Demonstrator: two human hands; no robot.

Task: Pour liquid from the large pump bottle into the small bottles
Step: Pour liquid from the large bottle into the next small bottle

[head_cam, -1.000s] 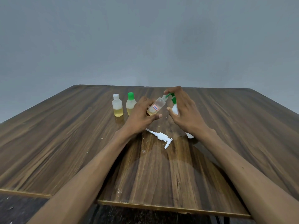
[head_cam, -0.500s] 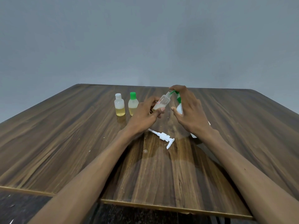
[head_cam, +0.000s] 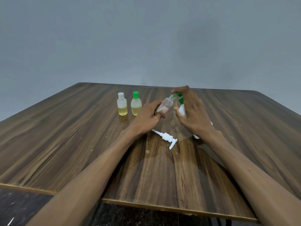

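My left hand (head_cam: 146, 118) grips a small clear bottle (head_cam: 165, 106), tilted with its neck up and to the right and a little pale liquid at its low end. My right hand (head_cam: 193, 115) pinches a green cap (head_cam: 177, 95) just off the bottle's bare threaded neck. The large white bottle (head_cam: 181, 110) with a green neck stands behind my right hand, mostly hidden. Its white pump head (head_cam: 167, 138) lies on the table in front of my hands. Two small bottles stand to the left, one white-capped (head_cam: 122, 105) and one green-capped (head_cam: 136, 104), both part full of yellow liquid.
The wooden table (head_cam: 65, 144) has a brass-edged front rim, with a dark floor below it. A wet patch and small drops mark the wood near the pump head. A plain grey wall rises behind.
The green cap has come away from the small bottle's neck, whose thread now shows. Both hands and the bottle have shifted slightly to the right.
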